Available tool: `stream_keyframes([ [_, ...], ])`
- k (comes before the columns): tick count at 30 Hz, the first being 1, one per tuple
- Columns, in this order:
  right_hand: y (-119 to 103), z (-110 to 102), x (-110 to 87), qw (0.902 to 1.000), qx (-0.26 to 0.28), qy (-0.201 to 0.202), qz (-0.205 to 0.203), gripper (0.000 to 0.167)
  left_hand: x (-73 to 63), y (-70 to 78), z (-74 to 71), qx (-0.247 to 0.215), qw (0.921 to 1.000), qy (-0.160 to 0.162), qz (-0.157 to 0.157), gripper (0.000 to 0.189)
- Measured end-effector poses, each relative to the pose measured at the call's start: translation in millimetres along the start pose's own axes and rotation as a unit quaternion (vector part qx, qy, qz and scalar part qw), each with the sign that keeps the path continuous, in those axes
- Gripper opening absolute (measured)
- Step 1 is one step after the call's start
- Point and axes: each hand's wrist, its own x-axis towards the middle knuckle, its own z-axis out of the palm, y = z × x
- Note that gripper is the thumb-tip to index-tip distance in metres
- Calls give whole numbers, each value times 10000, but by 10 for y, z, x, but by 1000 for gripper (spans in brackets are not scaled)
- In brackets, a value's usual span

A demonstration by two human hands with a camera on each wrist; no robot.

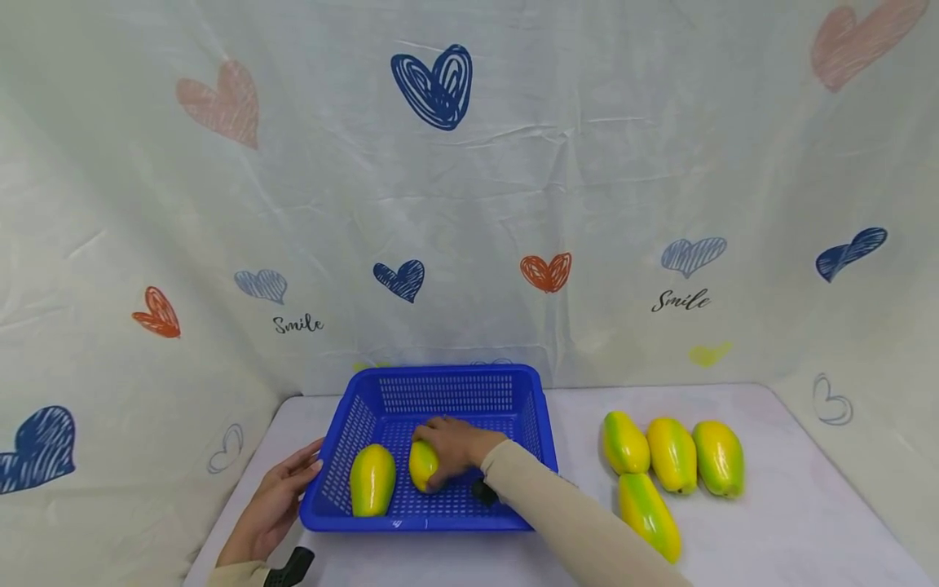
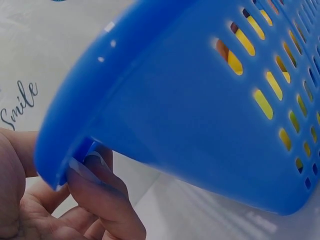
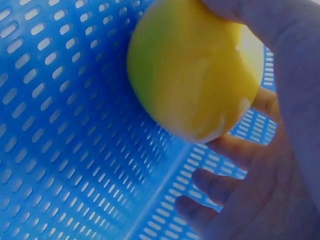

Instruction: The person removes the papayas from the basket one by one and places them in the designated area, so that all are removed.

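Inside a blue plastic basket (image 1: 449,523), my right hand (image 1: 456,447) grips a yellow-green papaya (image 1: 422,466). Seen from the right wrist, thumb and fingers curl round the papaya (image 3: 195,70), close over the slotted floor, while two lower fingers stay off it. Left of it in the basket lies another papaya (image 1: 372,481), its narrower end toward the back. At the basket's left side, my left hand (image 1: 277,499) holds the rim; in the left wrist view its fingertips (image 2: 90,172) hook under the basket rim (image 2: 75,110).
Several papayas (image 1: 672,455) lie grouped on the white-covered table (image 1: 778,538) to the right of the basket. Behind the table hangs a pale curtain (image 1: 469,204) printed with hearts and words, close to the basket's back rim.
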Motion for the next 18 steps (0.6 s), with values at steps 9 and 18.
stream_keyframes([
  [9, 102, -1, -98, 9994, 339, -70, 35, 72, 16, 2, 10, 71, 10000, 29, -32, 63],
  [18, 231, -150, -319, 9986, -322, 390, -160, 84, 40, -1, -19, 139, 9999, 74, -49, 63],
])
